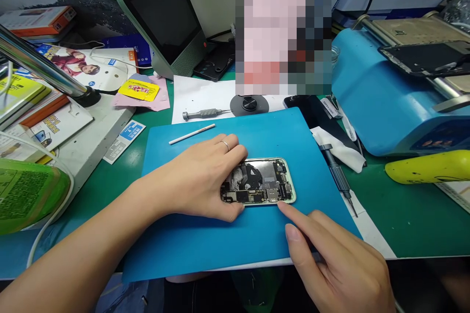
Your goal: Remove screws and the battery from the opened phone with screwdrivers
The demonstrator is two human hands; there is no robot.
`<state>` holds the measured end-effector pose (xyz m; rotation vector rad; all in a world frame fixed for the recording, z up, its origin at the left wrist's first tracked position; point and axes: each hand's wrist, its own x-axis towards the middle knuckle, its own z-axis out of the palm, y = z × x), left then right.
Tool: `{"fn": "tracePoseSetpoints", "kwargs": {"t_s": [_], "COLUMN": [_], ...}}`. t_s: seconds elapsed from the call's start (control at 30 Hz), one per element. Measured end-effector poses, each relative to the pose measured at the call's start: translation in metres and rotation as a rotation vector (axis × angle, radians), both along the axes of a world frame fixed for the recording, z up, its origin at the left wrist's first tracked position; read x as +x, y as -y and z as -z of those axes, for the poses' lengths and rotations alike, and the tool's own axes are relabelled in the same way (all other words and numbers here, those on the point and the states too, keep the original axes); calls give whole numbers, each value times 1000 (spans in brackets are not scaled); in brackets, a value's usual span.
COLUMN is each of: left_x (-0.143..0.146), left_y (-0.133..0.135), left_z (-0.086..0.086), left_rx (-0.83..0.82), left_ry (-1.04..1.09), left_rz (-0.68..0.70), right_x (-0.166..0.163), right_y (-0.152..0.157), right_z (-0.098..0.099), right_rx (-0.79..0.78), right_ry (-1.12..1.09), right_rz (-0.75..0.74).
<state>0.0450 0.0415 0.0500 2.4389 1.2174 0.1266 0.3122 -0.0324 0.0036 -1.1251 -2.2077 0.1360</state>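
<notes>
Head view: an opened smartphone with a pale green frame [264, 181], its dark circuit board and metal shields bare, lies flat in the middle of a bright blue rubber work mat [220, 244] on a green-topped table [404, 215]. The left hand [200, 178], with a thin silver ring [225, 145] on one finger, clasps the smartphone's left end. Its fingers lie over the far edge and its thumb against the near edge, pinning the smartphone down. The right hand [338, 264] grips nothing that shows: its forefinger is stretched out, tip touching the smartphone's near edge by the right corner, the other fingers curled under. I judge this to be steadying and probing of the bare internals; parts so small call for a light, exact touch. A slim white stick [192, 134] lies near the mat's far edge, a grey metal screwdriver [201, 114] just beyond it, and a dark screwdriver [338, 178] right of the mat. As for writing, the yellow packet [138, 90] bears red characters too small to read, and the blue-and-white card [125, 141] likewise
</notes>
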Motion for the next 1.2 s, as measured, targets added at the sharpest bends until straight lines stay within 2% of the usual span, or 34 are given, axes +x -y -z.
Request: {"fn": "tracePoseSetpoints", "kwargs": {"t_s": [0.6,0.8,1.0,1.07,1.13,1.2], "left_x": [-1,-1,-2,-2,-3,-3], "left_y": [-2,-1,-1,-1,-1,-1], "left_z": [1,2,0,0,0,0], "left_rx": [19,31,31,31,32,35], "left_ry": [-16,-14,-22,-19,-19,-21], "left_rz": [-5,2,-2,3,8,8], "right_x": [-4,-4,14,25,36,43], "right_y": [1,-1,6,-3,-29,-68], "right_z": [6,1,0,-9,-33,-68], "right_rx": [56,-42,-324,-392,-447,-705], "right_ry": [-67,-199,-467,-568,-629,-475], "right_rz": [30,41,20,1,-28,-117]}}
